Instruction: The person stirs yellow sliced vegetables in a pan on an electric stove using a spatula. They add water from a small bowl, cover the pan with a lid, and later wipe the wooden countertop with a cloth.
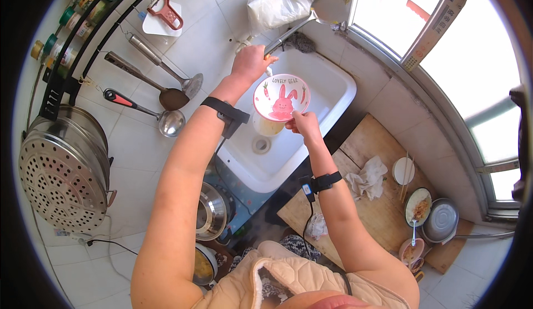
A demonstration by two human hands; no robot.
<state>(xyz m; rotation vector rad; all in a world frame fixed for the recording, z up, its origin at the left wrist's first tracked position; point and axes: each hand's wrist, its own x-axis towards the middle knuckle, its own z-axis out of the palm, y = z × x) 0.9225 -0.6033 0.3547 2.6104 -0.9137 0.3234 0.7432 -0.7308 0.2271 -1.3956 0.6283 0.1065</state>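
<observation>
Over a white sink point(329, 88), my right hand point(305, 124) grips the rim of a white bowl with a pink edge and a rabbit picture point(282, 97). Behind and partly under it, a second bowl point(268, 126) with yellowish contents sits in the sink near the drain point(261, 145). My left hand point(252, 62) is at the back edge of the sink, beside the tap point(245, 42), closed around the handle of a long metal spatula point(293, 29). The spatula's broad blade points up toward the window. Whether water runs from the spout is unclear.
Ladles and a turner point(173, 99) hang at left beside a perforated steamer point(62, 180). A plastic bag point(279, 5) hangs above the sink. A wooden table point(354, 225) at right holds crumpled tissue point(368, 178), a bowl with chopsticks point(403, 171) and a dish of food point(418, 206). Steel pots stand lower left.
</observation>
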